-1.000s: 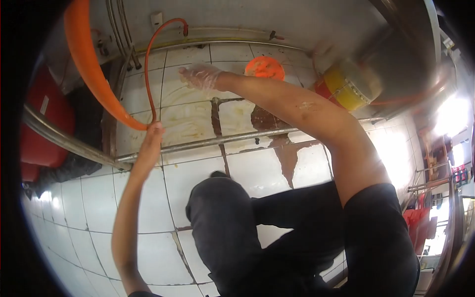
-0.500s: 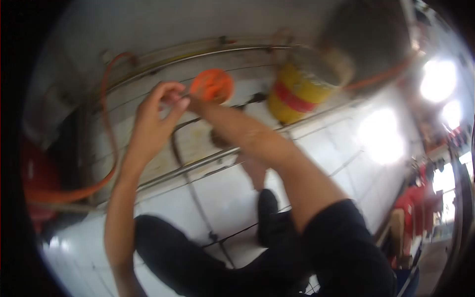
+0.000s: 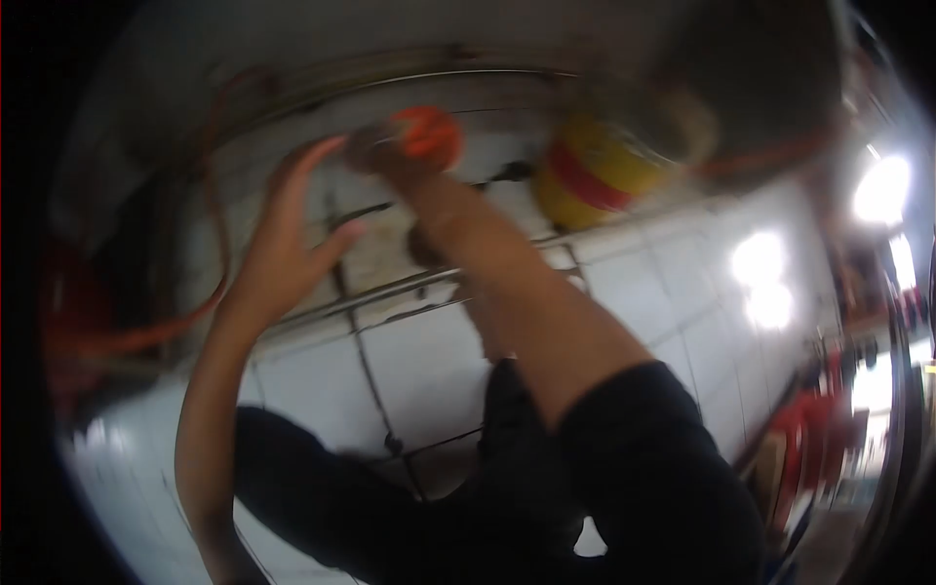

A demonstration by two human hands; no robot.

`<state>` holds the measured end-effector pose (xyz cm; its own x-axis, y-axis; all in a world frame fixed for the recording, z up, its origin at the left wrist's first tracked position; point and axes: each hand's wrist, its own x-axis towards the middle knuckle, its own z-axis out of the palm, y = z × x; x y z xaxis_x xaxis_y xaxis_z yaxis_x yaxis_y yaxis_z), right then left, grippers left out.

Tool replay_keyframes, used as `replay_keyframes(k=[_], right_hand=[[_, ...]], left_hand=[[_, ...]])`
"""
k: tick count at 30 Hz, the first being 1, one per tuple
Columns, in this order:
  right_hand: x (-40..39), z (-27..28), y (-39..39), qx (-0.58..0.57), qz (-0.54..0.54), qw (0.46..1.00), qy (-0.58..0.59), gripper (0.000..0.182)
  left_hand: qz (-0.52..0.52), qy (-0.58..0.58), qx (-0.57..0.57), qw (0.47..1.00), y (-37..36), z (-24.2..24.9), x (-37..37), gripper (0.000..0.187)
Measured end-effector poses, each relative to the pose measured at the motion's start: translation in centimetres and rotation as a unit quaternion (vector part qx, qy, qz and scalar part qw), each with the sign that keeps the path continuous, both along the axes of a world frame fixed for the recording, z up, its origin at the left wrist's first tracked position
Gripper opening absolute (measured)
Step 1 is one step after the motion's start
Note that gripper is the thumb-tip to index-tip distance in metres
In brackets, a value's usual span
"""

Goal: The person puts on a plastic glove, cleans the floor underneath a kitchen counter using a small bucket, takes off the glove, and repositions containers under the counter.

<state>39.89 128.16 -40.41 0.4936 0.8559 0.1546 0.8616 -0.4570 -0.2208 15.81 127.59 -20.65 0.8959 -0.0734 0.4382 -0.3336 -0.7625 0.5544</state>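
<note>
My left hand [image 3: 278, 244] is spread, thumb well apart from the fingers, with nothing in its palm. Just beyond its fingertips is my right hand [image 3: 378, 151], smeared by motion at the end of the outstretched right arm. The right hand overlaps the near left edge of an orange round container [image 3: 434, 136] on the tiled ledge, and its fingers do not show clearly. A small brown round object [image 3: 425, 249] sits on the ledge, partly behind my right forearm.
A yellow can with a red band [image 3: 590, 180] stands right of the orange container. An orange hose [image 3: 213, 195] curves down the left side. A metal rail [image 3: 322, 317] edges the ledge above white floor tiles [image 3: 317, 375]. Red items [image 3: 814, 439] are at far right.
My hands, close together before, have moved apart. The left thumb has swung away from the fingers, and the right hand has shifted up toward the orange container.
</note>
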Motion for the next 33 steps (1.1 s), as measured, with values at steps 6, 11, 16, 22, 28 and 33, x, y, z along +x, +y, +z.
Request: replay_keyframes(k=[6, 11, 16, 22, 28, 33], right_hand=[[-1.5, -0.5, 0.5, -0.094, 0.023, 0.984, -0.152, 0.034], [-2.3, -0.3, 1.0, -0.159, 0.022, 0.94, -0.302, 0.034], [-2.0, -0.8, 1.6, -0.213, 0.005, 0.87, -0.444, 0.033], [-2.5, 0.0, 2.8, -0.243, -0.014, 0.808, -0.536, 0.032], [-2.1, -0.7, 2.8, -0.262, -0.031, 0.767, -0.585, 0.031], [-2.3, -0.6, 3.0, -0.271, -0.038, 0.746, -0.608, 0.03]], left_hand=[[-0.016, 0.027, -0.018, 0.999, -0.3, -0.4, -0.2, 0.089], [-0.016, 0.031, -0.043, 0.998, 0.5, -1.8, 0.5, 0.093], [0.009, 0.058, -0.043, 0.997, 0.0, -2.5, 0.4, 0.094], [0.01, 0.061, -0.052, 0.997, 0.7, -2.8, 0.9, 0.097], [-0.005, 0.072, -0.064, 0.995, 0.3, -3.3, 1.3, 0.1], [-0.023, 0.087, -0.083, 0.993, -0.1, -3.4, 1.6, 0.101]])
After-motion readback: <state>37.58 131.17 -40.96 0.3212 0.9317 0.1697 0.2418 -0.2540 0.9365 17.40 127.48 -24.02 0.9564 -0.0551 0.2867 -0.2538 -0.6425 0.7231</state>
